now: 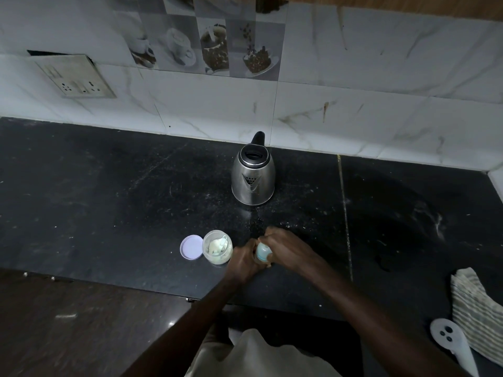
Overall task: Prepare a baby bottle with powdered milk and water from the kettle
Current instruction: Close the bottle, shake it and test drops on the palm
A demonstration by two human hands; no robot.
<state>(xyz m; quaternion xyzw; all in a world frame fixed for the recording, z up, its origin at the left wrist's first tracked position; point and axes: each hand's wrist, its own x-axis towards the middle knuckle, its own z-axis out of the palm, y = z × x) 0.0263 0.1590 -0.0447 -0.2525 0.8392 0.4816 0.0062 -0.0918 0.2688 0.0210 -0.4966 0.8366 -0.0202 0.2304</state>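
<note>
Both hands meet near the front edge of the dark stone counter (109, 186), closed around a small baby bottle (263, 251) that stands between them; only its pale blue top shows, the body being hidden by the fingers; the left hand (243, 263) wraps the bottle from the left side with fingers curled together on it, and the right hand (285, 247) comes over from the right with its fingers clamped on the upper part, thumb at the near side; whether the cap is on tight or loose cannot be told. Just left of the left hand stands an open clear jar (217, 247) holding pale milk powder, with a small clear scoop (223, 241) lying inside it; the jar's lilac lid (191, 247) lies flat on the counter, touching or nearly touching the jar's left side. Farther back, near the marbled wall tiles (353, 91), a steel kettle (253, 176) stands upright, its black handle toward the wall and its spout facing the person. At the right edge lies a striped cloth (473, 308) with a white plastic utensil (449, 338) beside it; a wall socket plate (76, 77) sits at upper left.
</note>
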